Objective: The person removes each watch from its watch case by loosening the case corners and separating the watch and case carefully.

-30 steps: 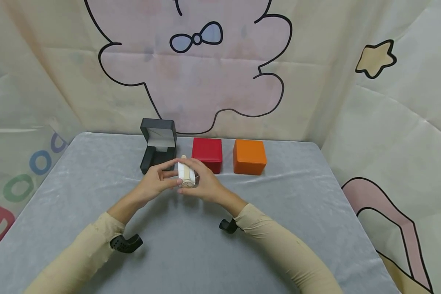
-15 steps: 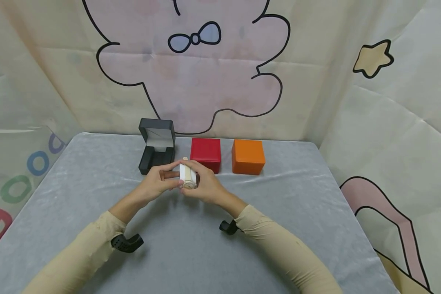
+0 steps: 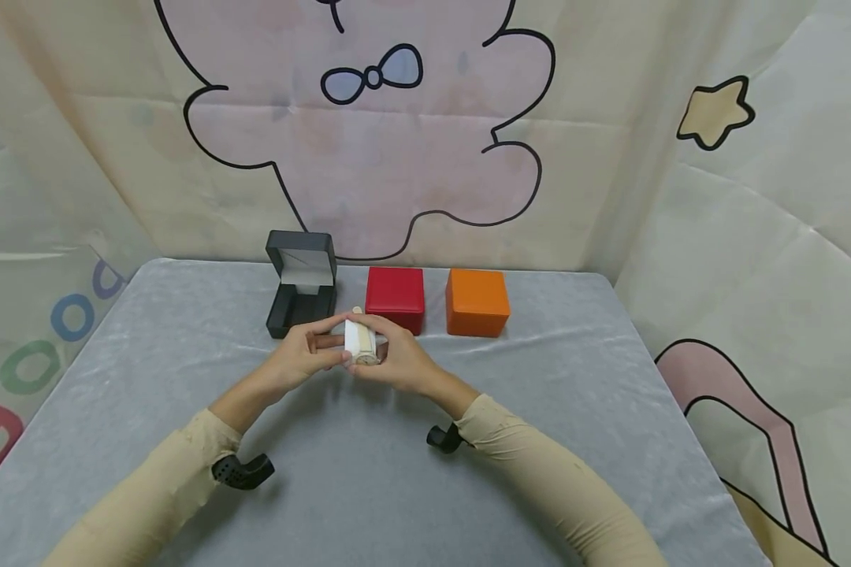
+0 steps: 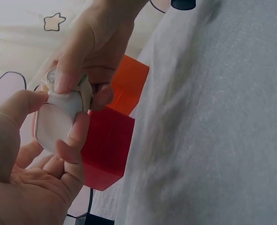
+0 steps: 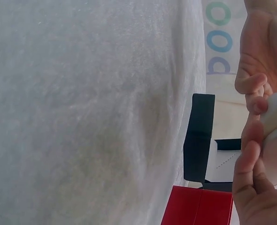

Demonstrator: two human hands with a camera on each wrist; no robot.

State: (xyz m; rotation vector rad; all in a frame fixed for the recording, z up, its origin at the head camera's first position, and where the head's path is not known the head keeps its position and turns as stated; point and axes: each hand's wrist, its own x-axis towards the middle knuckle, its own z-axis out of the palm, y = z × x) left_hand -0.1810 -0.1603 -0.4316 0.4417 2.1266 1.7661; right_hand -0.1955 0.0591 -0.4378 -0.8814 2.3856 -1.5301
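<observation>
Fingers (image 4: 81, 126) still gripping watch (image 3: 366, 359) and white cushion (image 4: 54, 125), hold barely changed

Only lettering I can make out is on the curtain (image 3: 42, 197) to my left: a cut-off red letter (image 3: 13, 425), green "o" (image 3: 5, 372), blue "o" (image 3: 57, 318), and a purple letter (image 3: 98, 279), maybe "d". Watch dial (image 4: 51, 75) by my fingers (image 4: 69, 70): too tiny to read.
</observation>
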